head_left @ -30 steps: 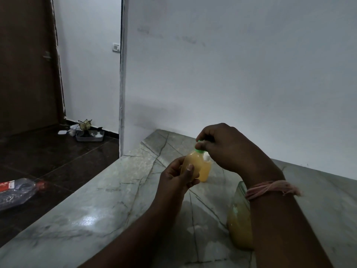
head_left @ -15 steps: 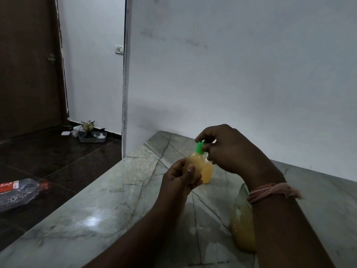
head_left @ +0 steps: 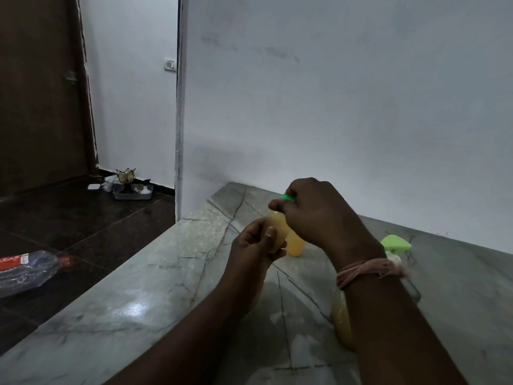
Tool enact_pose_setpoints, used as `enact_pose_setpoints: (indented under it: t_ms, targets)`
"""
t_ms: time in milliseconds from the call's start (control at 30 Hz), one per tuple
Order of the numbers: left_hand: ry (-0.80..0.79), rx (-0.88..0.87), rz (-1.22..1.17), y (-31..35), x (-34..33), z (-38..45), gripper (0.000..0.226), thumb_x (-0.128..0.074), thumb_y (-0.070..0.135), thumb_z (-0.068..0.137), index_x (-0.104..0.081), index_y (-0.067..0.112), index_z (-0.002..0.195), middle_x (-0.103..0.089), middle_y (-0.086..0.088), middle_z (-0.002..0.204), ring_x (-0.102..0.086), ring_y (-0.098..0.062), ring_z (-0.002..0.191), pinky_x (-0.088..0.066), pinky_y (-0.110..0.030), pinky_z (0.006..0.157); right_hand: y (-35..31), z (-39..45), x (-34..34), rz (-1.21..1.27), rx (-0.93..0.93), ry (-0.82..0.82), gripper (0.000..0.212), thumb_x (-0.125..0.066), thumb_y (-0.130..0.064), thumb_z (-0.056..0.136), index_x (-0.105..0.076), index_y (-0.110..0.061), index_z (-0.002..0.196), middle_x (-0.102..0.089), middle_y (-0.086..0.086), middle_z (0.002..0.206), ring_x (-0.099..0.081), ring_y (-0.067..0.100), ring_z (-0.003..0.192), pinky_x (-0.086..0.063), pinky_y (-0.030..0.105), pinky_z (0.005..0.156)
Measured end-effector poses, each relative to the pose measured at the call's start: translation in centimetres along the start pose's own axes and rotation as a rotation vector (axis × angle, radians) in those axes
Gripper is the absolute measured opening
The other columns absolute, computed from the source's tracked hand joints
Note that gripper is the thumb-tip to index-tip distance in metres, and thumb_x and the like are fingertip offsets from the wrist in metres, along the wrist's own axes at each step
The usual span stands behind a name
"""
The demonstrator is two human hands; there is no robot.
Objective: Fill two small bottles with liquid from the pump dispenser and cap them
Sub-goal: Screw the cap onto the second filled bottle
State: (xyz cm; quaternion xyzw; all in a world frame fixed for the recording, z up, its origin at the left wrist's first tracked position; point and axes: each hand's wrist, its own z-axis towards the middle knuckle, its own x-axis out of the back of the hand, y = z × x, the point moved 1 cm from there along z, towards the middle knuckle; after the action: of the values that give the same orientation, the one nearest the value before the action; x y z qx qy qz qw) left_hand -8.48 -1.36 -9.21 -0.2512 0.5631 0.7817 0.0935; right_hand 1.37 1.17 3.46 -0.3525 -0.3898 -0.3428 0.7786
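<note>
The head camera looks forward and down, close over a marble counter (head_left: 138, 315) against a wall (head_left: 333, 107).

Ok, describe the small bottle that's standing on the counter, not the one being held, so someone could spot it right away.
Start at the grey marble counter running along the white wall. Near its middle, both hands meet over a small bottle, the left hand around the body and the right hand at the green cap. The second small bottle stands on the stone just behind them, yellow-filled, untouched and half hidden.

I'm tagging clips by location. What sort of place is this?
Probably a home: a marble counter against a plain wall, a wooden door, and a tray of odds and ends on the dark floor.
</note>
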Motion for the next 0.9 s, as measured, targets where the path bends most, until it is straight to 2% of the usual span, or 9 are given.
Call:
enact_pose_setpoints:
  t_ms: [167, 233, 333, 400, 467, 500, 567, 667, 900]
  targets:
    - [0.154, -0.211, 0.171, 0.2, 0.5, -0.1, 0.031, -0.072, 0.013, 0.084, -0.07, 0.024, 0.113, -0.073, 0.006, 0.107, -0.069, -0.014, 0.1, -0.057, -0.031, 0.081, -1.0, -0.8, -1.9, 0.068, -0.198, 0.103, 0.043, -0.058, -0.054, 0.088, -0.05, -0.015, 0.073, -0.067, 0.009, 0.086, -0.063, 0.026, 0.079, -0.041, 0.028, 0.062]
    - [0.22, -0.258, 0.246, 0.2, 0.9, 0.0, 0.032, -0.074, 0.011, 0.083, -0.071, 0.032, 0.107, -0.073, 0.012, 0.104, -0.067, -0.008, 0.101, -0.056, -0.033, 0.087, -0.9, -0.9, -2.2, 0.099, -0.26, 0.096, 0.053, -0.059, -0.062, 0.084, -0.046, -0.014, 0.066, -0.064, 0.007, 0.077, -0.062, 0.024, 0.072, -0.039, 0.027, 0.058]
    - [0.252, -0.25, 0.279, 0.1, 0.7, 0.0, 0.029, -0.071, 0.016, 0.087, -0.07, 0.03, 0.113, -0.069, 0.009, 0.114, -0.065, -0.013, 0.107, -0.056, -0.038, 0.09, -0.8, -0.7, -1.8, 0.162, -0.292, 0.037, 0.06, -0.063, -0.07, 0.075, -0.046, -0.014, 0.061, -0.051, -0.001, 0.057, -0.05, 0.013, 0.053, -0.03, 0.024, 0.046]
    - [0.212, -0.199, 0.221, 0.1, 0.4, 0.1, 0.028, -0.066, 0.017, 0.091, -0.066, 0.023, 0.118, -0.066, 0.003, 0.119, -0.065, -0.017, 0.106, -0.058, -0.034, 0.085, -0.9, -0.4, -1.4, 0.238, -0.252, -0.04, 0.051, -0.06, -0.064, 0.082, -0.057, -0.013, 0.084, -0.057, 0.0, 0.073, -0.054, 0.014, 0.064, -0.031, 0.023, 0.05]
    - [0.148, -0.125, 0.14, 0.0, 0.2, 0.2, 0.031, -0.061, 0.017, 0.094, -0.062, 0.015, 0.125, -0.066, -0.006, 0.122, -0.068, -0.019, 0.105, -0.057, -0.03, 0.081, -1.1, -0.2, -1.4, 0.326, -0.171, -0.107, 0.034, -0.056, -0.046, 0.093, -0.059, -0.018, 0.112, -0.062, 0.001, 0.107, -0.057, 0.015, 0.092, -0.038, 0.023, 0.062]
    - [0.128, -0.081, 0.087, 0.0, 0.3, 0.3, 0.032, -0.059, 0.017, 0.095, -0.06, 0.012, 0.127, -0.065, -0.009, 0.123, -0.068, -0.02, 0.104, -0.057, -0.031, 0.081, -1.2, -0.2, -1.4, 0.362, -0.125, -0.116, 0.026, -0.056, -0.038, 0.095, -0.061, -0.021, 0.115, -0.061, -0.001, 0.116, -0.056, 0.014, 0.098, -0.042, 0.024, 0.067]
    - [0.126, 0.001, -0.059, 0.1, 0.4, 0.4, 0.034, -0.055, 0.016, 0.097, -0.056, 0.008, 0.13, -0.065, -0.013, 0.123, -0.069, -0.024, 0.102, -0.056, -0.032, 0.081, -1.3, -0.1, -1.7, 0.43, -0.071, -0.099, 0.02, -0.057, -0.026, 0.096, -0.064, -0.025, 0.115, -0.061, -0.007, 0.113, -0.056, 0.009, 0.1, -0.045, 0.023, 0.076]
    - [0.136, 0.052, -0.146, 0.4, 0.6, 0.7, 0.034, -0.053, 0.016, 0.098, -0.054, 0.007, 0.131, -0.065, -0.014, 0.12, -0.069, -0.027, 0.101, -0.056, -0.033, 0.079, -1.1, 0.0, -2.2, 0.526, -0.079, 0.003, 0.016, -0.061, -0.019, 0.093, -0.069, -0.024, 0.106, -0.065, -0.011, 0.097, -0.06, 0.005, 0.094, -0.044, 0.018, 0.072]
    - [0.165, -0.1, 0.132, 0.3, 0.6, 0.1, 0.039, -0.062, 0.016, 0.093, -0.057, 0.011, 0.131, -0.065, 0.0, 0.117, -0.07, -0.011, 0.097, -0.057, -0.025, 0.075, -1.1, -0.5, -2.6, 0.437, -0.154, 0.164, 0.017, -0.061, -0.013, 0.09, -0.074, -0.018, 0.099, -0.073, -0.002, 0.096, -0.063, 0.01, 0.088, -0.044, 0.02, 0.074]
